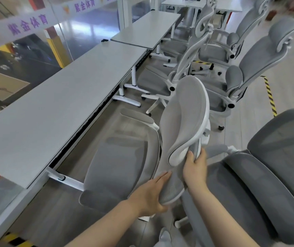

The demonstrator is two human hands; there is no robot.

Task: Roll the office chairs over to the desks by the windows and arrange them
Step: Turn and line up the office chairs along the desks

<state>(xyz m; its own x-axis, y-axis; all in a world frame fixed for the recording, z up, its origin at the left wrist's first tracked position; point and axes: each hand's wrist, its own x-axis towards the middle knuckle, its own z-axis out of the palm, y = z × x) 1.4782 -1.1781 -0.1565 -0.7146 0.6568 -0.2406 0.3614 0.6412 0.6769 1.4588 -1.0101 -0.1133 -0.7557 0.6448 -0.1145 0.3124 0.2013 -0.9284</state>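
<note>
A grey mesh office chair [123,163] with a white frame stands right in front of me, its seat facing the long grey desk [53,107] by the glass wall. Its headrest [183,122] rises between my hands. My left hand [153,195] grips the lower edge of the headrest from the left, thumb underneath. On the right side, my right hand [195,168] holds the white headrest bracket at the back, fingers curled round it.
A second grey chair [270,184] stands close on my right. Several more chairs [238,73] crowd the aisle ahead, two of them at a further desk [148,29]. Yellow-black floor tape [270,95] runs along the right. Glass panels line the left.
</note>
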